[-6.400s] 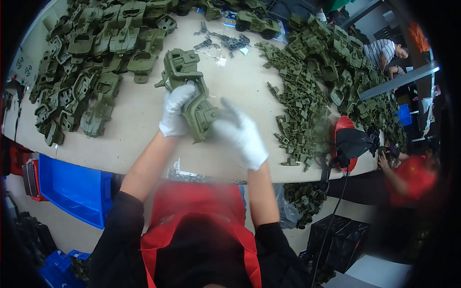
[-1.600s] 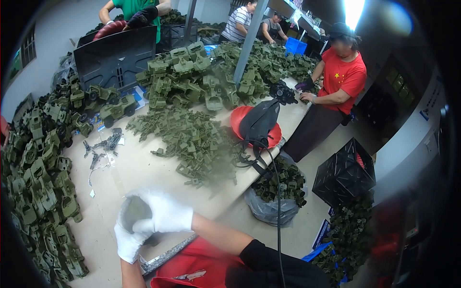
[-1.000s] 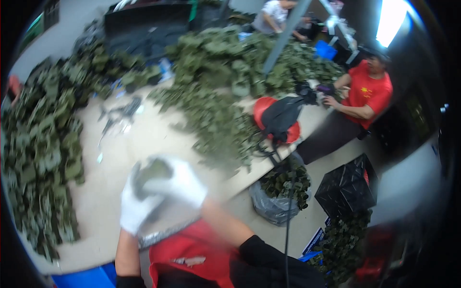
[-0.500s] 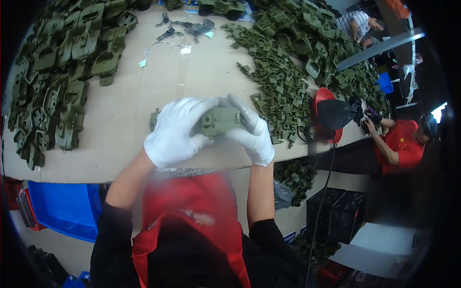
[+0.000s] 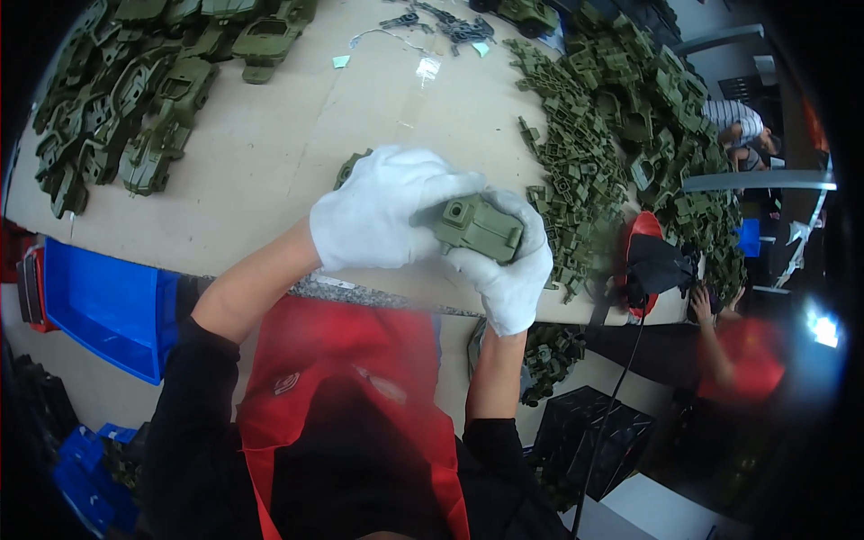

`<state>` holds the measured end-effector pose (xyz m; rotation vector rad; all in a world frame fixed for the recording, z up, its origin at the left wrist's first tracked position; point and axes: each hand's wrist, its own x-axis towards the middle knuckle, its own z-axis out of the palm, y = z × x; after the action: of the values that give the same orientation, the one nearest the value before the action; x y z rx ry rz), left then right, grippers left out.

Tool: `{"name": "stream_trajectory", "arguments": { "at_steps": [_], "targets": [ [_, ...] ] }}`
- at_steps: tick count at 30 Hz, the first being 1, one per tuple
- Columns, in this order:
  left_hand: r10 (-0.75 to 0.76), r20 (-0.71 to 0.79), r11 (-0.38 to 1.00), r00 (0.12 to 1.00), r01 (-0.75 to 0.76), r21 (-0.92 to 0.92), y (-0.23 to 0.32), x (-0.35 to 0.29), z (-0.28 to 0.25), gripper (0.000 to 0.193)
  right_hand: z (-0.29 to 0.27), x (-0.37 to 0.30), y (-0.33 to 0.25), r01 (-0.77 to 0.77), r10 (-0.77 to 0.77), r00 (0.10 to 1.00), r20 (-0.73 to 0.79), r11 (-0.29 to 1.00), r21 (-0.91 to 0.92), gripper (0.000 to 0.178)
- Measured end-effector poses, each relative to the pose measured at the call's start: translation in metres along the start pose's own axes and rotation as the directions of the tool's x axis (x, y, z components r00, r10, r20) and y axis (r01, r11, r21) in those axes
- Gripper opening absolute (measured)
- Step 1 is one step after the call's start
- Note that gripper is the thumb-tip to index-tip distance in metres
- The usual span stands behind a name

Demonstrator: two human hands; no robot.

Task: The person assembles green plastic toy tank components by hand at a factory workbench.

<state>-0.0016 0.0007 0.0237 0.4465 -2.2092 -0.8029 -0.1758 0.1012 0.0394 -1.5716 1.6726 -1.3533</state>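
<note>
Both my hands wear white gloves and hold one olive-green plastic toy body (image 5: 475, 225) above the near edge of the beige table (image 5: 297, 153). My left hand (image 5: 382, 211) covers its left end from above. My right hand (image 5: 510, 265) cups its right end from below. A second green part (image 5: 351, 166) lies on the table just behind my left hand, mostly hidden.
Green toy vehicle shells (image 5: 135, 99) are heaped at the table's far left. A pile of small green parts (image 5: 594, 135) fills the right side. A red and black tool (image 5: 643, 261) rests at the right edge, near another person's hand (image 5: 700, 301). A blue bin (image 5: 108, 301) stands lower left.
The view swung from the right side of the table back down onto my hands. The green piece stays gripped in both hands and now sits closer to my chest.
</note>
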Motion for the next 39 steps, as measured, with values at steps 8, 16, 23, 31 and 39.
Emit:
{"name": "stream_trajectory", "arguments": {
  "at_steps": [8, 16, 23, 31, 39],
  "targets": [
    [-0.113, 0.162, 0.992, 0.980, 0.101, 0.080, 0.000, 0.017, -0.016, 0.080, -0.009, 0.011, -0.002, -0.263, 0.283, 0.957, -0.067, 0.940, 0.217, 0.059],
    [-0.514, 0.249, 0.500, 0.821, 0.522, -0.691, -0.021, 0.010, -0.022, 0.079, -0.023, -0.014, 0.059, -0.222, 0.380, 0.923, -0.056, 0.647, 0.729, 0.062],
    [-0.597, 0.165, 0.623, 0.785, 0.583, -0.521, -0.029, 0.008, -0.012, 0.083, -0.004, 0.024, -0.013, -0.039, -0.004, 0.983, -0.185, 0.973, -0.226, 0.046],
    [-0.557, 0.104, 0.688, 0.824, 0.528, -0.498, -0.031, 0.006, -0.003, 0.072, 0.046, 0.055, -0.035, -0.055, 0.121, 0.986, 0.113, 0.884, -0.465, 0.043],
    [-0.512, 0.069, 0.768, 0.856, 0.493, -0.409, -0.035, 0.005, -0.003, 0.068, 0.016, 0.067, -0.004, -0.161, 0.243, 0.928, 0.284, 0.946, -0.282, 0.056]
  ]
}}
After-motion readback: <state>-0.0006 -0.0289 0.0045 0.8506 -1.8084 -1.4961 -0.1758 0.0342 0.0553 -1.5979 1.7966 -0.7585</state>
